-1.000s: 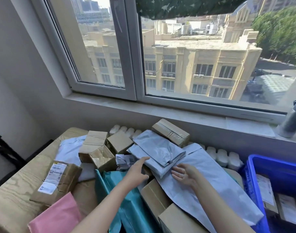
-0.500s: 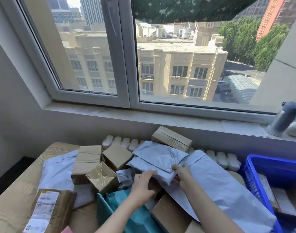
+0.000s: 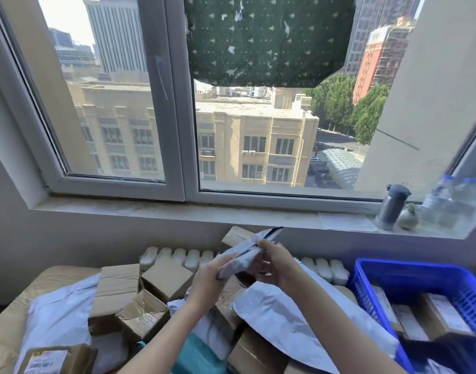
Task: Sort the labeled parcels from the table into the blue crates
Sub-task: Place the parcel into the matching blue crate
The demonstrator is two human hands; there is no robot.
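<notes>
While both hands grip it, left hand [image 3: 208,279] low, right hand [image 3: 274,261] higher, the grey mailer [image 3: 246,253] slants up-right

Bright daylight comes in through the window [image 3: 253,136], the wide lens bends its frame at the edges, and the bottles [image 3: 447,203] at right are blurred.

High-rise parcel-sorting room: parcels [image 3: 128,300], windowsill [image 3: 177,211].
</notes>
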